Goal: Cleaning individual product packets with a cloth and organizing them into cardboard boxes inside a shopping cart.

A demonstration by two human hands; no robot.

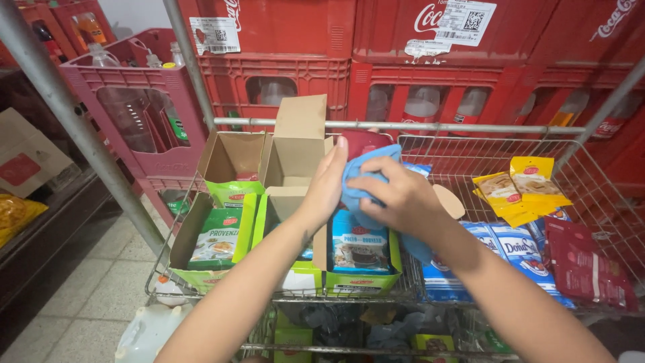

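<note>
Centre frame, above wire basket [470, 151]: right hand [396, 198] pinches blue cloth [359, 181], wiping a red-topped item [363, 142], perhaps a jar. Left hand [326, 185] cups it, fingers curled. Green display boxes [222, 235] lower left.

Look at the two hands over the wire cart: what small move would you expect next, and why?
Probably lowering the blue packet into the open carton just beneath. Both the left hand and the right hand grip it above that carton, which already shows similar blue packets and stands with its flap up in the wire cart.
</note>
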